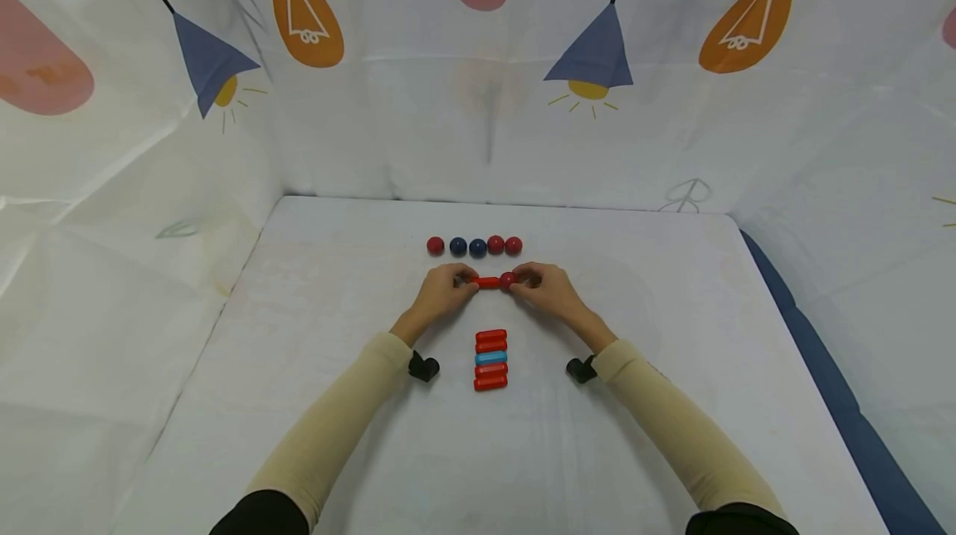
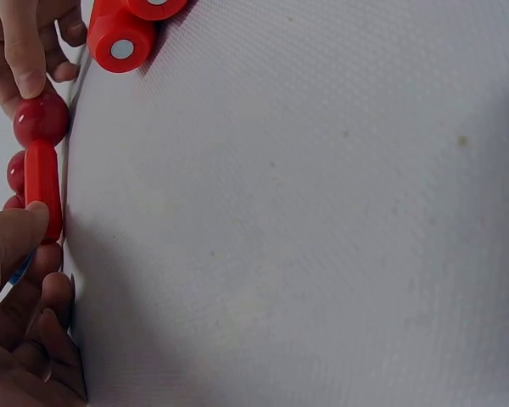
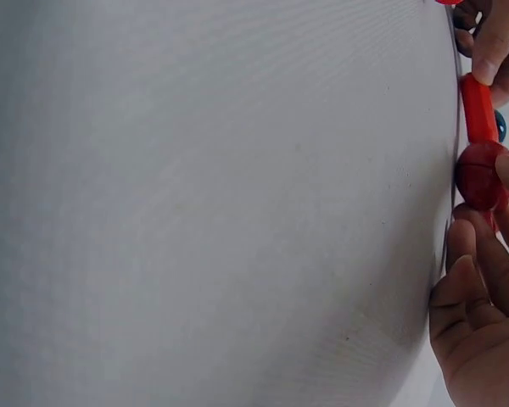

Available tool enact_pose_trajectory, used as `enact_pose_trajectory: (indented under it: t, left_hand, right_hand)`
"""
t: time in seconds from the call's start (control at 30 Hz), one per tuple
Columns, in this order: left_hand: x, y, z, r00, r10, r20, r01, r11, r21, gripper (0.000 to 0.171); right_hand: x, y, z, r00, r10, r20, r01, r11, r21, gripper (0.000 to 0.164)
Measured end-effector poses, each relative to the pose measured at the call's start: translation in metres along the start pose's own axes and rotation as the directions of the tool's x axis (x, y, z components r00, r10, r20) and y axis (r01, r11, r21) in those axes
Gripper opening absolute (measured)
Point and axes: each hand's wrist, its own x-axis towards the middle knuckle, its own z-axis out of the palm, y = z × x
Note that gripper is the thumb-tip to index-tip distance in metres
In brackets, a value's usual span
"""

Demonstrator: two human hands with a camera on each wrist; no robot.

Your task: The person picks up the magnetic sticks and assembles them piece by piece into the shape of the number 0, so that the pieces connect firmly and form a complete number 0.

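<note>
My left hand [image 1: 444, 289] pinches a red rod [image 1: 489, 283] by its left end, between thumb and fingers. My right hand [image 1: 551, 289] pinches a dark red ball [image 1: 509, 279] at the rod's other end. Rod and ball touch end to end, as the left wrist view shows with the red rod [image 2: 42, 182] against the ball [image 2: 41, 119]. In the right wrist view the ball [image 3: 482, 175] sits between thumb and fingers, with the rod [image 3: 478, 108] beyond it.
Behind the hands, a row of red balls [image 1: 436, 246] and blue balls [image 1: 458, 246] lies on the white table [image 1: 358, 228]. Nearer me, several red rods [image 1: 490, 383] and one light blue rod [image 1: 490, 358] are stacked in a column. Printed white cloth [image 1: 418, 104] hangs around the table.
</note>
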Motion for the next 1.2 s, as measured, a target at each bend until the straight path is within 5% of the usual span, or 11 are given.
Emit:
enact_pose_trajectory:
  t: [0.5,1.2]
  left_hand:
    - [-0.0023,-0.0006,-0.0021,1.0,-0.001,0.007,0.001,1.0,-0.004,0.024]
    - [-0.0015,-0.0023,-0.0019,1.0,0.014,-0.004,-0.014,1.0,-0.008,0.024]
  right_hand:
    - [0.002,-0.004,0.0012,0.999,-0.031,0.013,0.031,1.0,-0.001,0.045]
    - [0.004,-0.0082,0.006,1.0,-0.021,-0.007,0.021,0.999,-0.031,0.034]
